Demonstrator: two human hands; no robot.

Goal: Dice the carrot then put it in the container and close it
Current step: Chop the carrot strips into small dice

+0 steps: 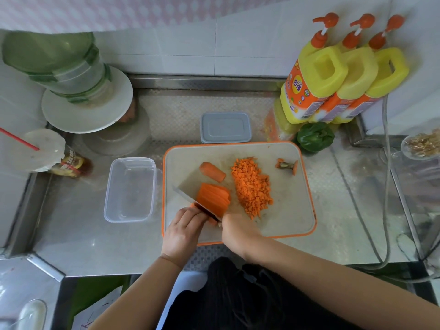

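Partly diced, carrot slabs (213,198) lean fanned against the cleaver (190,186).

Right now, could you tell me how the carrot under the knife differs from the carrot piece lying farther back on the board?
The carrot under the knife is already sliced into flat slabs stacked side by side; the back carrot piece is one uncut chunk with a rounded end. The sliced stack is steadied by the left hand, while the back piece lies apart and untouched. The stack also looks wider. Both are orange, undiced, and on the cutting board.
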